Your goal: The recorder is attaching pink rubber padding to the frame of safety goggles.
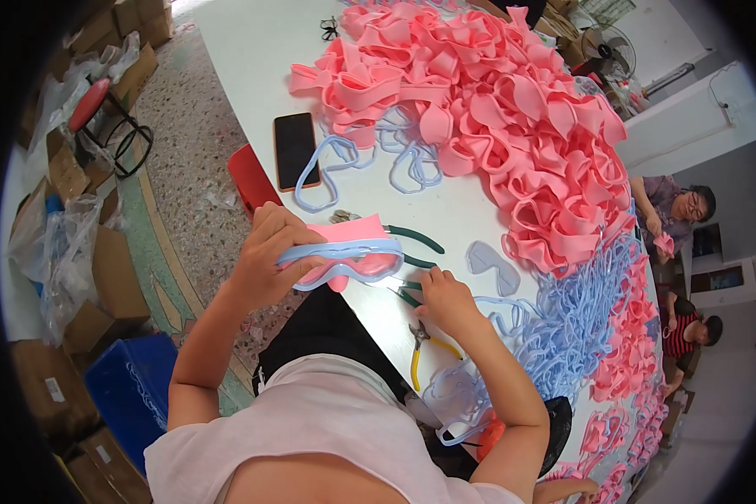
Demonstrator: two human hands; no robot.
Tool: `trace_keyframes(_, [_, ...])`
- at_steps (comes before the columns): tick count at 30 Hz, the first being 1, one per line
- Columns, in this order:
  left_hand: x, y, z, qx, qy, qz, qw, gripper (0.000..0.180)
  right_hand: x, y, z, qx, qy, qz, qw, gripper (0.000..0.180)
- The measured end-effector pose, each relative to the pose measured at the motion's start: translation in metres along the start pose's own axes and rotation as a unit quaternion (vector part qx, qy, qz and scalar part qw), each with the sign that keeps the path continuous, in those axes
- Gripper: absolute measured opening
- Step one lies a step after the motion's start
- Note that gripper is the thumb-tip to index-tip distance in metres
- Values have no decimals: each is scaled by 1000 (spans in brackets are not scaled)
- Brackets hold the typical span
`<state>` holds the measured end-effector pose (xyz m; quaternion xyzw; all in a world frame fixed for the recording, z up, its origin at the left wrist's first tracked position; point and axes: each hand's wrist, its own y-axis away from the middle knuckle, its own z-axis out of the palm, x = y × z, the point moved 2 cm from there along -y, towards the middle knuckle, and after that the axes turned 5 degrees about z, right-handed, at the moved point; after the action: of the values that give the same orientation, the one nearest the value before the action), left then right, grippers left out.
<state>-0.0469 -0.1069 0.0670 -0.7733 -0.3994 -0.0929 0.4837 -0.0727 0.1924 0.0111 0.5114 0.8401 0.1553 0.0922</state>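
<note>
Pinched in my left hand (pixel 269 256) is a goggle frame (pixel 361 246), light blue, with a pink soft piece (pixel 357 228) showing behind and below it. My right hand (pixel 448 299) is closed round green-handled pliers (pixel 409 295), whose tips are close to the frame's lower right edge. A second green-handled pair of pliers (pixel 416 238) lies on the table just beyond the frame, partly hidden by it. Nearer me, yellow-handled pliers (pixel 417 357) rest by the table edge. To the right of the green pliers lies a clear goggle lens (pixel 494 265).
A big heap of pink soft pieces (pixel 479 101) covers the far table, with a pile of light blue frames (pixel 575 315) at right. A phone (pixel 296 151) lies left of loose blue frames (pixel 328 181). A red stool (pixel 90 105) and blue bin (pixel 130 382) stand left. Two people (pixel 676 206) sit at right.
</note>
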Motion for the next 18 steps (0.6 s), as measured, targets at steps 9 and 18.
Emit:
trace_keyframes(9, [-9,11,-25,14,-23,2,1000,23,-20,-9,4,43,121,-24,991,28])
trace_keyframes(18, [-10,16,-44,-23,-17,29,999,24,13,34,-70,-113,-278,77,951,33])
